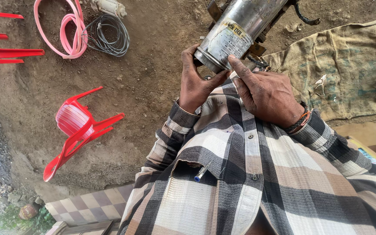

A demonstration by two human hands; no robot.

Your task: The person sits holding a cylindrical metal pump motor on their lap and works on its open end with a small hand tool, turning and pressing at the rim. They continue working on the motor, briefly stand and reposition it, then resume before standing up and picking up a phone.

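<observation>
I'm looking down at bare dirt ground [153, 78] with a toppled red plastic chair [81, 130], a pink hose [72, 37] coiled beside a grey cable [109, 35], and a burlap sack [340, 74] spread out on the right. My left hand [196, 82] wraps around the side of a metal cylinder [236, 30] held close above my checked shirt [249, 174], and my right hand [266, 93] presses a thumb on its end. The cylinder is dull silver, scuffed, with a worn paper label.
</observation>
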